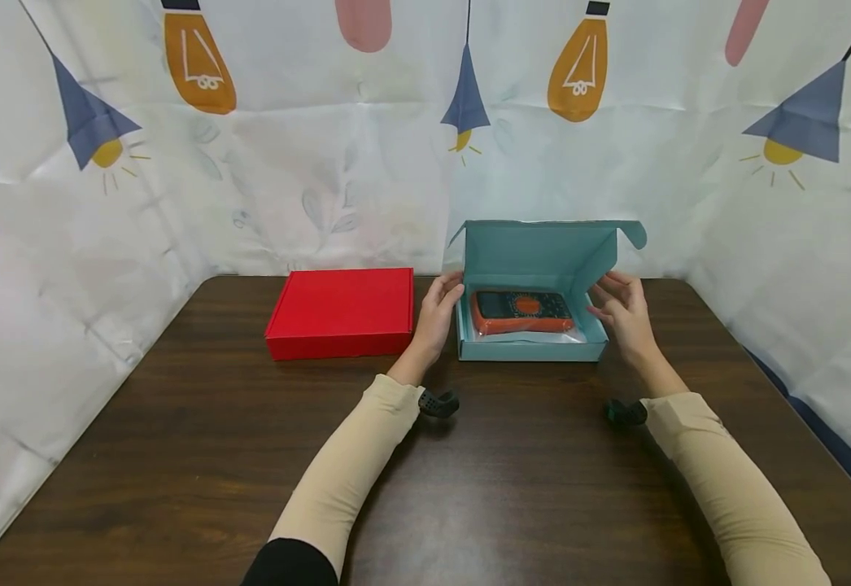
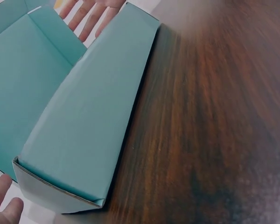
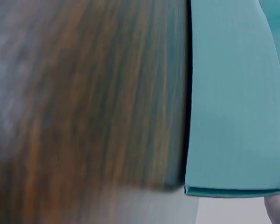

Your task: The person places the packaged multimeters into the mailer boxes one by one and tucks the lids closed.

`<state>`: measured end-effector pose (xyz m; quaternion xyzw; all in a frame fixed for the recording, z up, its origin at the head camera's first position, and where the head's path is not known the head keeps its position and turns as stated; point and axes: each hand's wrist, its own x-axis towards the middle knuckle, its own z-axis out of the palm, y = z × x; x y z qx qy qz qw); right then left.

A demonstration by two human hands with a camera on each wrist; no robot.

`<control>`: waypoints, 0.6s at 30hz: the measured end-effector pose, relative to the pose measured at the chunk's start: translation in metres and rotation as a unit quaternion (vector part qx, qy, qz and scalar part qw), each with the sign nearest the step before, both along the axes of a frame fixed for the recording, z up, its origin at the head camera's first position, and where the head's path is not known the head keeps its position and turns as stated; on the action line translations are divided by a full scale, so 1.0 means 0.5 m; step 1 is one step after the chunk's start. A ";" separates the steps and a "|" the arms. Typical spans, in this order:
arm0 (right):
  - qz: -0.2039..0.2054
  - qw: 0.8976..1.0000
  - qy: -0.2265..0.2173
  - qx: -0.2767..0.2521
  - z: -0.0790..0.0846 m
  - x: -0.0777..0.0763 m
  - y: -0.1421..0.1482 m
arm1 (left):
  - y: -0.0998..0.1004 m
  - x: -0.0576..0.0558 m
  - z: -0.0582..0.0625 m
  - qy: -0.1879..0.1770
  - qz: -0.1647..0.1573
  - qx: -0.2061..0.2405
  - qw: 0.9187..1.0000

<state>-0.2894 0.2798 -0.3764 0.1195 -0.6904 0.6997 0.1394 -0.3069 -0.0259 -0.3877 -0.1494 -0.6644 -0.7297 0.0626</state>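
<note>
A teal cardboard box (image 1: 531, 352) stands at the far side of the table, its lid (image 1: 538, 252) raised at the back. Inside lies an orange-edged dark device (image 1: 524, 324) with a round orange dial and marks around it, like a multimeter, on clear plastic. My left hand (image 1: 436, 316) is at the box's left side, fingers loosely bent. At the right side is my right hand (image 1: 629, 316), its fingers spread near the box wall. Fingers of the left hand (image 2: 4, 200) show beside the box corner in the left wrist view. Whether either hand touches the cardboard is hard to tell.
A closed red box (image 1: 341, 313) sits on the brown table (image 1: 469, 472), just left of my left hand. Behind the table hangs a white curtain (image 1: 272, 163) printed with lamps and bulbs. Each wrist carries a dark strap.
</note>
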 end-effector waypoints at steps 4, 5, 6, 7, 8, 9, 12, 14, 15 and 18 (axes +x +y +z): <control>0.008 1.000 0.006 -0.005 -0.004 0.002 0.006 | -0.001 0.006 -0.003 -0.005 0.004 -0.002 1.000; 0.011 1.000 0.007 -0.007 -0.005 0.003 0.007 | -0.002 0.007 -0.004 -0.007 0.004 -0.002 1.000; 0.013 1.000 0.007 -0.006 -0.005 0.004 0.009 | -0.002 0.009 -0.005 -0.007 0.003 -0.003 1.000; 0.015 1.000 0.007 -0.006 -0.005 0.005 0.010 | -0.003 0.009 -0.006 -0.009 0.003 -0.003 1.000; 0.019 1.000 0.006 -0.007 -0.005 0.005 0.012 | -0.004 0.010 -0.007 -0.010 0.002 -0.005 1.000; 0.022 1.000 0.006 -0.007 -0.005 0.006 0.015 | -0.004 0.012 -0.008 -0.011 0.001 -0.007 1.000; 0.033 0.999 0.008 -0.005 -0.006 0.008 0.023 | -0.006 0.014 -0.011 -0.010 -0.003 -0.006 1.000; 0.041 0.999 0.011 0.001 -0.006 0.009 0.028 | -0.007 0.016 -0.013 -0.008 -0.003 -0.008 1.000; 0.043 0.999 0.014 0.004 -0.006 0.009 0.030 | -0.007 0.016 -0.015 -0.006 -0.002 -0.007 1.000; 0.050 0.999 0.017 0.015 -0.008 0.008 0.034 | -0.007 0.017 -0.018 0.001 0.004 -0.009 1.000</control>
